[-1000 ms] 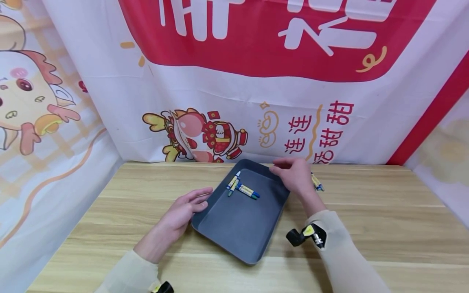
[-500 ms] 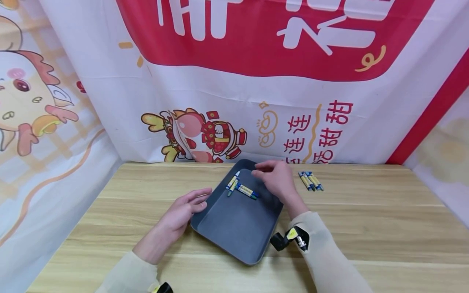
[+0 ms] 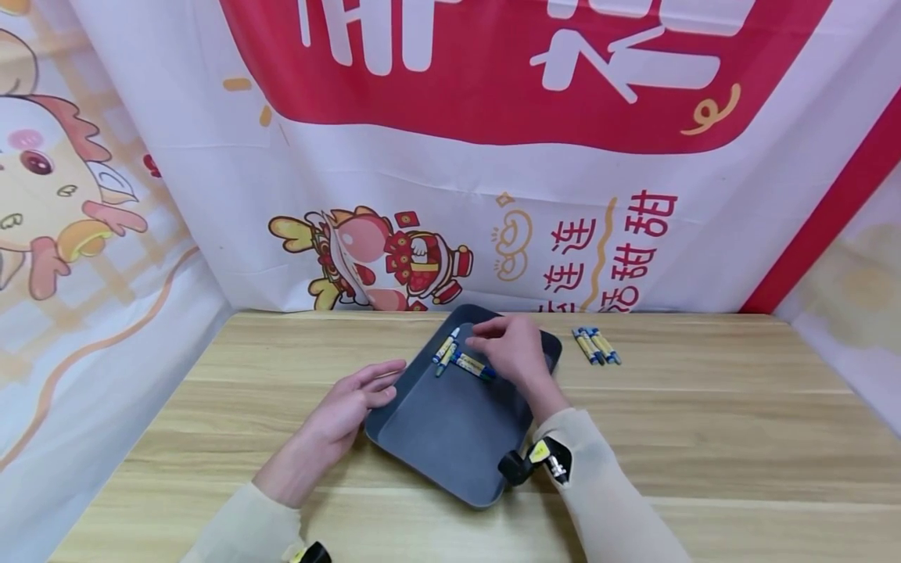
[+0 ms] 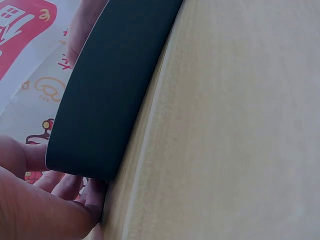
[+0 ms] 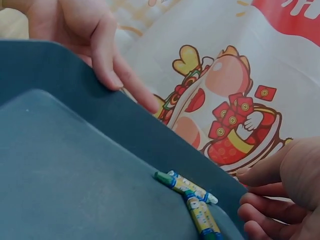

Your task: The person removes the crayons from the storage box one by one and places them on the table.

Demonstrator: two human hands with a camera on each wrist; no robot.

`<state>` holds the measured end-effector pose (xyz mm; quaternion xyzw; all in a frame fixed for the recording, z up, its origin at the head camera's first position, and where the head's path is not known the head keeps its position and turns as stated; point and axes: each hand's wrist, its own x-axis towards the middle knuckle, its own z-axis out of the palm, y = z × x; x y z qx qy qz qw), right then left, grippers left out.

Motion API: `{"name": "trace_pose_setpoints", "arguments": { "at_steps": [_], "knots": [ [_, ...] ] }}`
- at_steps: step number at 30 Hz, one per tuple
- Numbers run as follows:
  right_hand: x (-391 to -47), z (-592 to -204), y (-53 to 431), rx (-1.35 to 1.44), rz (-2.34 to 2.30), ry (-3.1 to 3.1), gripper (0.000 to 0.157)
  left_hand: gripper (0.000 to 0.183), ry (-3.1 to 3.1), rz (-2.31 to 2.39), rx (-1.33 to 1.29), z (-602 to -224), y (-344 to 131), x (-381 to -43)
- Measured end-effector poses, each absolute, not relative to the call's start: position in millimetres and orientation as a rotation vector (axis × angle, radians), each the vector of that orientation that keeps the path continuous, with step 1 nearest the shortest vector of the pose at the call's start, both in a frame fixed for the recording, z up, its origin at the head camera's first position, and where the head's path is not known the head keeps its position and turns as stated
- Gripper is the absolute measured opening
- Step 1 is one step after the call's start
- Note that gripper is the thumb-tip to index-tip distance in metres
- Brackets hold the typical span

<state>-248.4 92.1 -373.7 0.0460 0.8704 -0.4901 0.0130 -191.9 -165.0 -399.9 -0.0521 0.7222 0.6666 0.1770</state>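
A dark grey tray [image 3: 450, 446] lies at an angle on the table. My left hand [image 3: 349, 403] holds its left side; the thumb is over the rim and the fingers lie against the outer wall. Inside the tray, near its far left corner, lie several crayons with yellow-and-blue wrappers: a white-tipped crayon [image 3: 446, 344], a green-tipped crayon [image 3: 445, 360] and a blue crayon [image 3: 468, 363] among them. My right hand [image 3: 517, 352] hovers over the tray's far end, just right of these crayons. Its fingers are loosely bent, and no object shows between them in the right wrist view [image 5: 280, 192].
Several more crayons [image 3: 595, 346] lie side by side on the wooden table [image 3: 704, 422], right of the tray. A printed cloth [image 3: 436, 188] hangs behind the table's far edge. Wrist cameras sit on both sleeves.
My right hand has moved left from the tray's right rim to over the far end by the crayons, uncovering the crayons on the table. The left hand and tray stay nearly still.
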Motion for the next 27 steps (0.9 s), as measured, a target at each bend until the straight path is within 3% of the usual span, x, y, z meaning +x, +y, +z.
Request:
{"name": "trace_pose_setpoints", "arguments": {
  "at_steps": [27],
  "knots": [
    [-250.3, -393.8, 93.5, 0.112, -1.309, 2.744, 0.018, 0.049, 2.042, 1.885, -0.141, -398.7, -164.2, -191.3]
  ]
}}
